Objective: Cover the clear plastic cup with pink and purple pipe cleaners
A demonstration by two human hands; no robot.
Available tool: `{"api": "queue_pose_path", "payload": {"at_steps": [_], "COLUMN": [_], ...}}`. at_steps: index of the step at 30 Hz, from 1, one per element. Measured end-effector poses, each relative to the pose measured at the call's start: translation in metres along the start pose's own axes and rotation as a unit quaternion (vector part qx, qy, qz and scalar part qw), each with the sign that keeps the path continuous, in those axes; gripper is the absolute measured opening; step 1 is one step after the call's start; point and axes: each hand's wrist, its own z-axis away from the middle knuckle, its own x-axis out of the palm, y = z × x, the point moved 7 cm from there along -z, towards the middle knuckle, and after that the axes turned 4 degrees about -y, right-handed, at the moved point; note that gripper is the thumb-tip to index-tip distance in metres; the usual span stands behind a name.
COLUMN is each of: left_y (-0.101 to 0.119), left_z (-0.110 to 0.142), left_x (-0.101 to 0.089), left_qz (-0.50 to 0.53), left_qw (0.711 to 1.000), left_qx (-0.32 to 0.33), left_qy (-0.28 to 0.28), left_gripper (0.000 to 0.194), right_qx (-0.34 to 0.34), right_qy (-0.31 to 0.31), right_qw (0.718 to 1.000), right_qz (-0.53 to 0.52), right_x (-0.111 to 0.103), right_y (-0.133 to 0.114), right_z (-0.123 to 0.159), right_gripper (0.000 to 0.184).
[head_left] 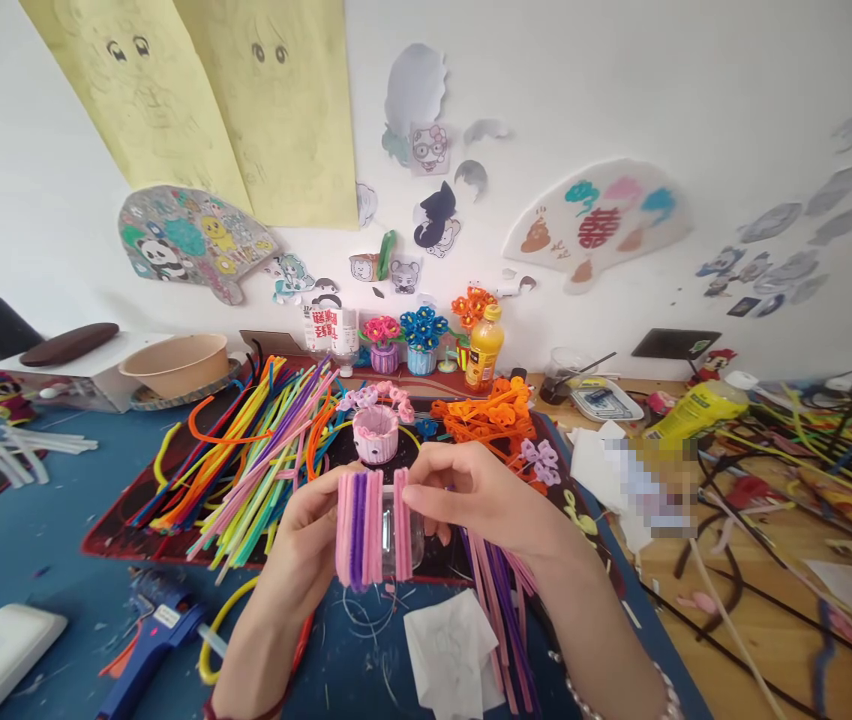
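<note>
Both of my hands hold a small clear plastic cup (pixel 415 540) in front of me. Upright pink and purple pipe cleaner pieces (pixel 358 530) cover its left side, and bare plastic shows in a gap between them and a narrower pink pipe cleaner strip (pixel 403 525). My left hand (pixel 310 530) is closed around the cup's left side. My right hand (pixel 471 490) grips from the right, its thumb pressed at the top of the pink strip. Right behind stands a pink pipe cleaner pot (pixel 376 436) with small flowers. Loose pink and purple pipe cleaners (pixel 497 620) lie below my right hand.
A blue glue gun (pixel 156 640) and a white case (pixel 2 660) lie front left. Many coloured pipe cleaners (pixel 246 450) spread over the dark mat. Orange pieces (pixel 490 415), an orange drink bottle (pixel 484 350) and flower pots stand behind. White paper (pixel 452 650) lies near me.
</note>
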Motion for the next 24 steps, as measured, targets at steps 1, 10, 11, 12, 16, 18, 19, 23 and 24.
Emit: {"api": "queue_pose_path", "payload": {"at_steps": [1, 10, 11, 12, 16, 18, 19, 23, 24], "left_y": [0.000, 0.036, 0.041, 0.045, 0.044, 0.043, 0.043, 0.046, 0.046], "left_z": [0.000, 0.010, 0.013, 0.016, 0.025, 0.027, 0.027, 0.027, 0.027], "left_x": [0.000, 0.009, 0.013, 0.019, 0.034, 0.037, 0.038, 0.040, 0.041], "left_qz": [-0.002, -0.204, -0.248, -0.293, -0.416, -0.424, -0.421, -0.414, -0.412], "left_qw": [1.000, 0.976, 0.962, 0.947, 0.896, 0.892, 0.894, 0.897, 0.898], "left_qx": [0.004, 0.080, 0.110, 0.133, 0.153, 0.152, 0.152, 0.151, 0.148], "left_qy": [-0.001, 0.005, 0.007, 0.005, 0.022, 0.033, 0.033, 0.031, 0.033], "left_gripper": [0.028, 0.042, 0.044, 0.046, 0.052, 0.052, 0.052, 0.050, 0.051], "right_qx": [0.000, -0.022, -0.029, -0.034, -0.034, -0.034, -0.034, -0.043, -0.046], "right_qy": [-0.001, 0.083, 0.096, 0.106, 0.121, 0.130, 0.133, 0.139, 0.140], "right_qw": [1.000, 0.990, 0.986, 0.981, 0.969, 0.965, 0.964, 0.962, 0.962], "right_qz": [0.000, 0.112, 0.136, 0.158, 0.211, 0.223, 0.227, 0.231, 0.231], "right_x": [0.000, -0.008, -0.008, -0.007, -0.002, -0.001, 0.000, 0.001, 0.001], "right_y": [-0.001, -0.011, -0.013, -0.015, -0.019, -0.020, -0.021, -0.023, -0.023], "right_z": [0.000, 0.005, 0.007, 0.008, 0.010, 0.011, 0.011, 0.011, 0.011], "right_gripper": [0.030, 0.011, 0.009, 0.008, 0.006, 0.007, 0.007, 0.008, 0.008]}}
